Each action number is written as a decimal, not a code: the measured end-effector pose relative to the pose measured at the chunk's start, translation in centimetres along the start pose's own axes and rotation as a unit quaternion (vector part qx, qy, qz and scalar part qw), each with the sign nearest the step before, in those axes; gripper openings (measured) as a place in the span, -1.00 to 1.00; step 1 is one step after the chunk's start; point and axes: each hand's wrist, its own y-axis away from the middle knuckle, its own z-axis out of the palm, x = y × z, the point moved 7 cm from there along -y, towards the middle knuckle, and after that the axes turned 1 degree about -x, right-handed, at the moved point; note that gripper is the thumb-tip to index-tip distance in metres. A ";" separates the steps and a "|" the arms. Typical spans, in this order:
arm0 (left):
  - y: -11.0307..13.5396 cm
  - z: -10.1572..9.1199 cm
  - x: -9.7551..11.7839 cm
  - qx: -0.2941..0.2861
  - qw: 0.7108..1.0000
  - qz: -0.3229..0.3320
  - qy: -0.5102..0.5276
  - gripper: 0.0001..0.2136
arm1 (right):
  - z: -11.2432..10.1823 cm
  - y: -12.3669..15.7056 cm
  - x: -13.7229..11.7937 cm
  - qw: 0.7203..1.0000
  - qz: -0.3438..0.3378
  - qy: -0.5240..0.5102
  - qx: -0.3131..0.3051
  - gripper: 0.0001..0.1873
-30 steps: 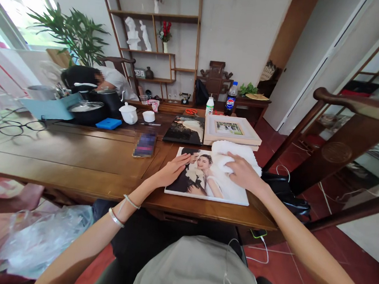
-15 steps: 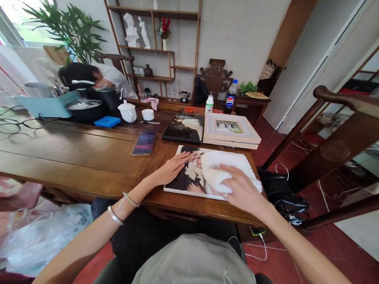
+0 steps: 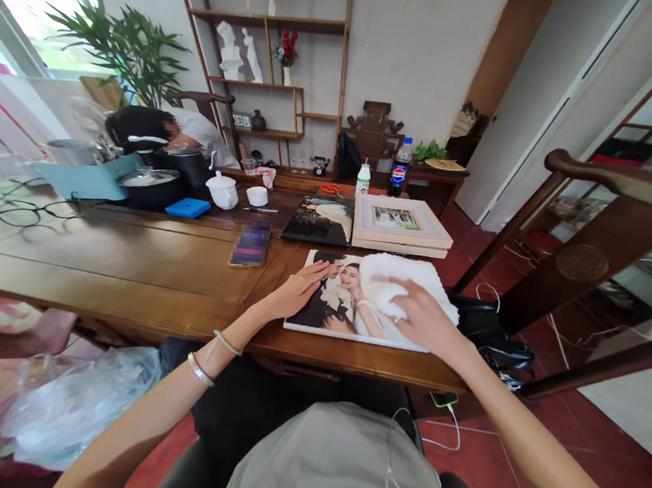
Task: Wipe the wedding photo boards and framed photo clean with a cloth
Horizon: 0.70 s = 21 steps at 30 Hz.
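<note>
A photo panel (image 3: 331,307) with a couple's portrait lies flat at the front edge of the wooden table. My left hand (image 3: 301,286) rests on its left side, fingers stretched out and flat. On the panel's right half, my right hand (image 3: 426,320) grips a fluffy white towel (image 3: 410,274) pressed against the surface. The towel hides the panel's upper right part and hangs over its right side.
Behind the panel lie a dark photo panel (image 3: 320,222) and stacked white picture frames (image 3: 402,236). A phone (image 3: 250,245) sits to the left. A cola bottle (image 3: 400,170) and orange scissors (image 3: 330,188) stand further back. A wooden chair (image 3: 586,256) is at the right.
My right hand has slid the towel to the right, uncovering more of the portrait's middle. My left hand stays in place on the panel.
</note>
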 end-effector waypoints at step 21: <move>0.1 0.4 -0.8 0.004 1.000 -0.003 -0.014 -0.58 | 1.4 -4.4 4.0 1.000 0.000 0.027 -0.011 -0.71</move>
